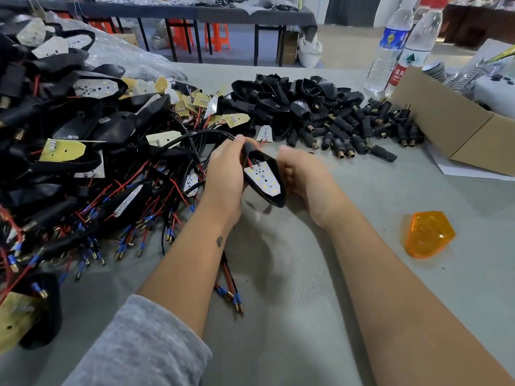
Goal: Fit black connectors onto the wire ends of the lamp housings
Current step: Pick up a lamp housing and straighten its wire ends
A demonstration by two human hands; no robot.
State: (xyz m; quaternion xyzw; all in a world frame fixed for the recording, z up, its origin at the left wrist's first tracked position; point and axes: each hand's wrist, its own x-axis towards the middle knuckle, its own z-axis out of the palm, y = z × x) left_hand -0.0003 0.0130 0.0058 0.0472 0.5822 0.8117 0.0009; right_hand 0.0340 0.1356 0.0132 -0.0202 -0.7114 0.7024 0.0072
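At desk centre, head view: left hand (225, 165) curls round the stem end of a black housing (267, 179), thumb on top by the black sleeve. Housing lies tilted between both hands, white LED board (263, 178) facing up, red wire (250, 162) running into its narrow end. Right hand (299, 171) grips the housing's right side, fingers curled behind it and mostly hidden. Wire ends (232, 298), red and black with blue sleeves and brass tips, trail below the left forearm onto the grey desk (306, 288).

Left: large pile (69, 140) of housings, boards and tangled leads. Beyond the hands: heap of black connectors (362, 129) with brass ends, loose on the desk, with empty shells (284, 98) behind them.

Right: orange lens (429, 234) lying alone; cardboard box (451, 126). Two water bottles (390, 48) stand at the rear, one with a blue label, the other with a red label bearing white Chinese characters, too blurred to read.
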